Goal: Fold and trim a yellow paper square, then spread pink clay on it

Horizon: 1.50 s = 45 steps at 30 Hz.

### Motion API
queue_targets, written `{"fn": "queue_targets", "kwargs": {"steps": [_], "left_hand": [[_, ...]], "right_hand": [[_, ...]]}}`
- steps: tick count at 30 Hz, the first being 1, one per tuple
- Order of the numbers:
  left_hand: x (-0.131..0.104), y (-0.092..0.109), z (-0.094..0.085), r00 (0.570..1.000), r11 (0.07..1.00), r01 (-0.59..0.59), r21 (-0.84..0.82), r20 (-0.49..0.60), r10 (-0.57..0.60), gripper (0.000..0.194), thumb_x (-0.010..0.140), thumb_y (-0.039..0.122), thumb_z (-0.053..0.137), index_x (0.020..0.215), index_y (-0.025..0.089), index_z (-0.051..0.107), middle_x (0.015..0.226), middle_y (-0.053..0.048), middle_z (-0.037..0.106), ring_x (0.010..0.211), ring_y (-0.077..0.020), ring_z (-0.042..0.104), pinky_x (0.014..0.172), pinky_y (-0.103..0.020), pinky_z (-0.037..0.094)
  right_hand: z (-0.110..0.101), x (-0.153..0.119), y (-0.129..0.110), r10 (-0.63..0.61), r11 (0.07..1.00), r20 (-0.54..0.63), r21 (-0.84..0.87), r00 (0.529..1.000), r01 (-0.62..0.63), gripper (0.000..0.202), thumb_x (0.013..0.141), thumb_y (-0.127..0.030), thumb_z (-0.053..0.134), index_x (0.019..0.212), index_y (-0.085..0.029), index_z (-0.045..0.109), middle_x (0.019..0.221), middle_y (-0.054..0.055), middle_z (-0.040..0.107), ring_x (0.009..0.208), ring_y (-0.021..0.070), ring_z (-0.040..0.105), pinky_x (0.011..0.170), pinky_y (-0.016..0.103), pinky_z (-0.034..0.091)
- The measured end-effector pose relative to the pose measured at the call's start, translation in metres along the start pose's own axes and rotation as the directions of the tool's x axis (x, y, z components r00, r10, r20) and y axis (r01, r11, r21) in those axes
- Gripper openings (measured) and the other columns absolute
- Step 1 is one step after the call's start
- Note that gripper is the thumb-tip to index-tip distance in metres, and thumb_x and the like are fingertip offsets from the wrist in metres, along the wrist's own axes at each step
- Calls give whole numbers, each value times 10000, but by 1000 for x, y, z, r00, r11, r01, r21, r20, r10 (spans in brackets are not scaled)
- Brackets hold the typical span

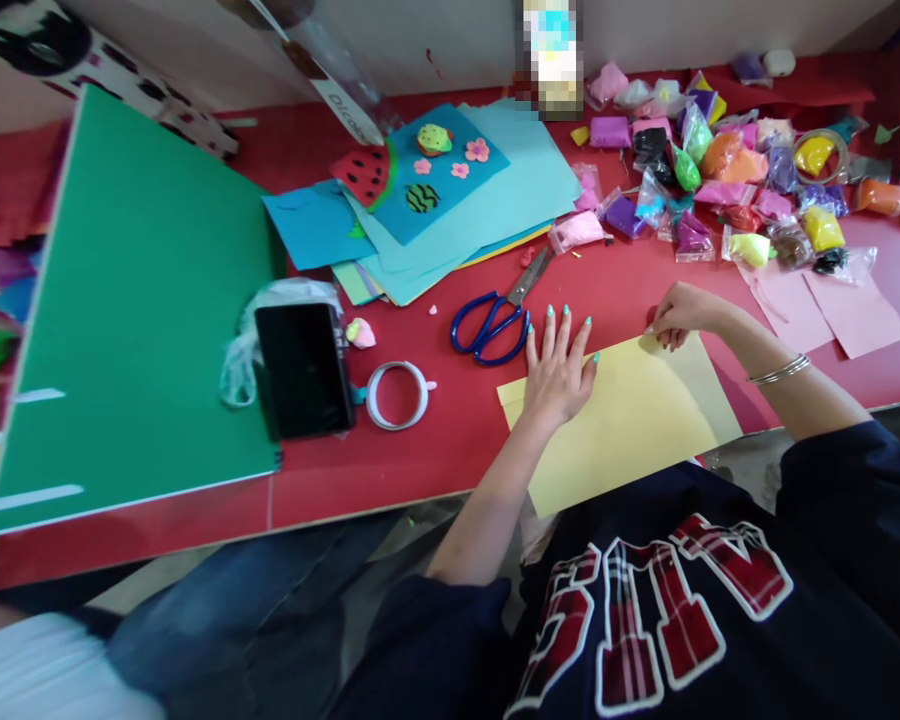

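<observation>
Closest to my camera is the wearer's dark shirt (649, 580) with plaid lettering, at six o'clock if I centre the dial on the yellow sheet (622, 425). That sheet lies flat on the red table (397, 475), its near edge reaching out past the tabletop towards the shirt.

At ten o'clock I have the left hand (559, 388) palm down, fingers fanned wide, pressing on the sheet and gripping nothing; its fingertips run beyond the far edge. At one o'clock the right hand (682, 312) is curled, thumb and forefinger together at the far edge. I can't tell whether they pinch the paper or merely touch it.

I judge the sheet to be light, thin card: stiff enough to lie flat, soft enough to crease under a hard press, and likely to skate on a smooth top if unweighted. I'd favour a spread palm near one end and a light fingertip pinch on an edge, away from the overhanging side, where it could bend.

Scissors (510, 300) rest just beyond the left hand at ten, a tape roll (397, 424) at nine, bagged clay (727, 160) at one, pink paper (859, 310) at two.
</observation>
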State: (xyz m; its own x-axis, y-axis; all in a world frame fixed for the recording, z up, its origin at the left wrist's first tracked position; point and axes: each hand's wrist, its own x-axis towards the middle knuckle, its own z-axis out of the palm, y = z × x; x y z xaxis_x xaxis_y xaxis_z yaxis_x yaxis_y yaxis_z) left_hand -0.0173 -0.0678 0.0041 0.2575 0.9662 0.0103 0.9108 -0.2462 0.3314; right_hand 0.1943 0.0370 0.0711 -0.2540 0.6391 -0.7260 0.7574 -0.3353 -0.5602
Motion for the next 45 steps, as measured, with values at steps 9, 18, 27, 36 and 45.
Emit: {"fn": "queue_targets", "kwargs": {"steps": [9, 18, 27, 36, 45], "left_hand": [[0, 0, 0, 1000, 1000, 11, -21, -15, -11, 542, 980, 401, 325, 1479, 189, 342, 1593, -129, 237, 1493, -311, 115, 1180, -595, 116], [-1, -1, 0, 1000, 1000, 0, -20, -16, 0, 549, 978, 387, 340, 1483, 171, 341, 1589, -144, 239, 1488, -334, 123, 1167, -608, 127], [0, 0, -1, 1000, 1000, 10, -28, -5, -10, 551, 968, 372, 362, 1482, 174, 341, 1591, -139, 236, 1490, -331, 117, 1168, -606, 131], [0, -1, 3, 1000, 999, 5, -46, -19, -6, 557, 978, 413, 319, 1481, 174, 335, 1591, -150, 230, 1493, -321, 109, 1165, -606, 135], [0, 0, 1, 1000, 1000, 5, -16, -12, -5, 564, 975, 408, 326, 1481, 160, 343, 1588, -156, 235, 1487, -332, 133, 1168, -599, 141]], "right_hand": [[-5, -4, 0, 1, 1000, -15, -20, 1000, -1, 194, 700, -115, 762, 538, -84, 661, 513, 88, 681, 424, 142, 629, 459, 218, 563], [-16, -4, 15, 7, 1000, -52, -9, 999, -8, 151, 685, -112, 748, 558, -90, 670, 497, 69, 666, 447, 157, 645, 499, 252, 591], [-38, -12, 25, 55, 991, -118, -112, 992, -69, 204, 711, -98, 710, 515, -133, 663, 529, 74, 680, 491, 167, 662, 552, 289, 607], [-27, -24, 16, -90, 996, -137, -35, 986, 86, 176, 746, -194, 738, 596, -123, 681, 589, 93, 704, 524, 152, 670, 541, 239, 595], [19, 1, -8, -29, 998, 38, 51, 999, 27, 160, 709, -73, 705, 562, -88, 644, 459, 40, 641, 399, 129, 605, 533, 254, 597]]}}
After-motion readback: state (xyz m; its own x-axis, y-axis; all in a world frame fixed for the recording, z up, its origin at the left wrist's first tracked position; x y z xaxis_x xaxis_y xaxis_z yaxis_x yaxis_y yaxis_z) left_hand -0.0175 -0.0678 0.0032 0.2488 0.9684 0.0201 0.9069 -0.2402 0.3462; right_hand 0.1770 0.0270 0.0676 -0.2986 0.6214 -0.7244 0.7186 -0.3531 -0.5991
